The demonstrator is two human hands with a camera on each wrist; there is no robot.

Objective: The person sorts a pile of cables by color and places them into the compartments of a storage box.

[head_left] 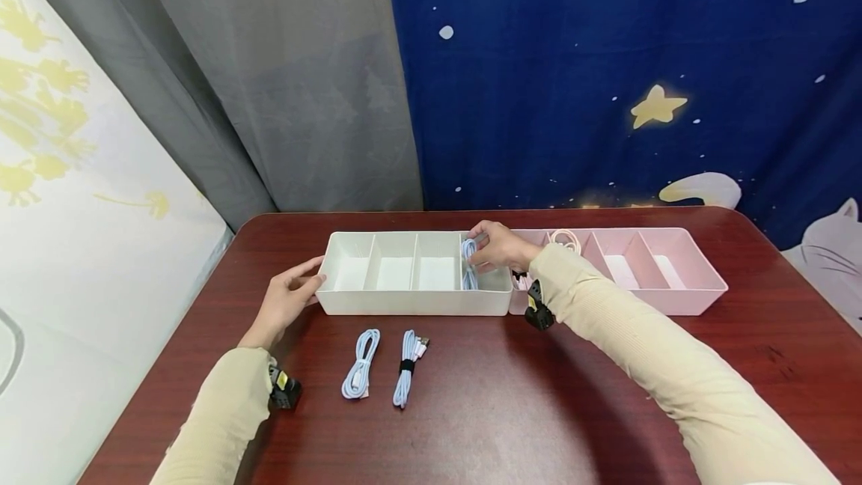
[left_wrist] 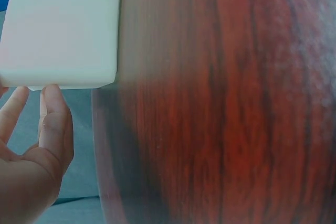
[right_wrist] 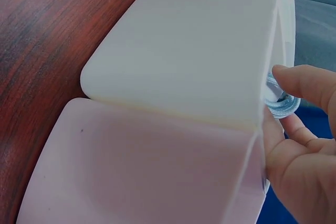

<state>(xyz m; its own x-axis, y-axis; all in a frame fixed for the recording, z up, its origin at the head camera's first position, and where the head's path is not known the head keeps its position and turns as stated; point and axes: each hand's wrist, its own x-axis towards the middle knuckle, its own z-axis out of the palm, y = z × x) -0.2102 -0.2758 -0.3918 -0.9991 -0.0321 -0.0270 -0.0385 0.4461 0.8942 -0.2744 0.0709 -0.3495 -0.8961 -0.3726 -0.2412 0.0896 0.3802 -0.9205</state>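
Note:
A white divided box [head_left: 417, 304] lies lengthwise near the back of the table. My right hand [head_left: 503, 247] reaches into its rightmost compartment and pinches a bundled light blue cable [head_left: 469, 275] between thumb and fingers. In the right wrist view, the coiled loops [right_wrist: 284, 107] show just past the box wall, partly hidden by the fingers. At the box's left end, my left hand [head_left: 286, 299] rests its fingertips against the outer wall. Two more light blue cables lie in front: a coiled one [head_left: 361, 364] and one with a black strap [head_left: 406, 376].
A pink divided box [head_left: 694, 304] stands against the white box's right end. It contains a pale pink coiled cable [head_left: 566, 239] and more cable partly hidden behind my right wrist. Curtains hang behind the dark red wooden table [head_left: 512, 410].

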